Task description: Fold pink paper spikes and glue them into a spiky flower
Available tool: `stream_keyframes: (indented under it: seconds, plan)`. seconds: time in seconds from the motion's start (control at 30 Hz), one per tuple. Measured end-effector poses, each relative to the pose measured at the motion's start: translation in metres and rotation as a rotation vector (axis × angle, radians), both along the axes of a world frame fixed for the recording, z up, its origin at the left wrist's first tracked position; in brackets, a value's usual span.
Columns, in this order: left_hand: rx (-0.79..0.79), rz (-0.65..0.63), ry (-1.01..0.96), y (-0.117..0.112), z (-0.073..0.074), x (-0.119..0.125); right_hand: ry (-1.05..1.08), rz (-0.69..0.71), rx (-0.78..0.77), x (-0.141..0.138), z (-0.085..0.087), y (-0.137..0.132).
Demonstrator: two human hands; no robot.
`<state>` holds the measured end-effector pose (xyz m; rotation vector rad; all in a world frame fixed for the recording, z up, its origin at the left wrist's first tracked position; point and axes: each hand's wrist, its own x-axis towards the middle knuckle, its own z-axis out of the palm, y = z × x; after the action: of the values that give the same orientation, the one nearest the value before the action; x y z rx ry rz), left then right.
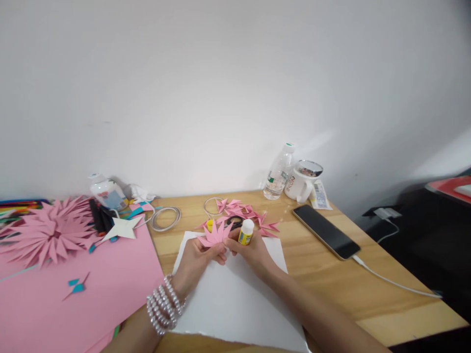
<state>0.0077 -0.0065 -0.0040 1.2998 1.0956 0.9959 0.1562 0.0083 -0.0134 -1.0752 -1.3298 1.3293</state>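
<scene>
My left hand (201, 255), with a pearl bracelet at its wrist, pinches a folded pink paper flower (218, 234) with pointed petals. Close beside it, my right hand (252, 247) has its fingertips at the flower's right edge and also grips a yellow glue stick (246, 231) with its white end up. Both hands are over a white sheet of paper (239, 304). Just behind them lie scissors with dark handles (234, 223) and several pink paper pieces (250, 212). A small yellow cap (210, 225) shows left of the flower.
Pink card (121, 284) covers the left, with a large pink paper flower (55, 235), a cream star (123, 228) and a white bottle (106, 191). A coiled cord (165, 218) lies centre-left. Rightward stand a water bottle (278, 174), a mug (300, 182) and a charging phone (326, 231).
</scene>
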Motion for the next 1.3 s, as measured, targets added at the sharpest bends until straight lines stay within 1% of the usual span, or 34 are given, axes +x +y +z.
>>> stream_keyframes:
  seconds: [0.1,0.23,0.37,0.43,0.53,0.63,0.73,0.87,1.1,1.3]
  plan:
    - [0.017,-0.017,-0.008,0.000,0.000,-0.001,0.005,0.032,0.028,0.002,0.001,0.001]
    - [0.020,-0.018,-0.026,-0.003,0.001,0.001,-0.052,0.051,0.037,0.000,0.004,-0.001]
    - [0.018,-0.001,-0.045,-0.004,0.001,0.003,-0.066,0.028,0.134,-0.004,0.002,-0.004]
    - [-0.004,-0.008,-0.069,-0.004,-0.001,0.004,-0.066,0.003,0.146,-0.004,0.000,-0.004]
    - [-0.066,-0.053,-0.126,-0.002,-0.001,0.003,-0.084,-0.042,0.101,-0.002,-0.001,-0.002]
    - [-0.111,-0.089,-0.160,0.001,0.002,0.001,-0.104,0.014,0.107,0.002,0.001,0.001]
    - [-0.132,-0.032,-0.150,0.002,0.005,-0.002,-0.118,0.088,0.115,0.004,0.003,0.002]
    - [-0.155,0.058,-0.084,0.001,0.006,-0.002,-0.065,0.101,0.084,0.003,0.003,0.000]
    - [-0.161,0.085,-0.167,-0.001,0.003,0.002,-0.022,-0.002,0.089,-0.002,-0.004,-0.004]
    - [-0.150,0.031,-0.209,-0.002,0.002,0.002,0.090,-0.076,0.045,-0.006,-0.009,-0.008]
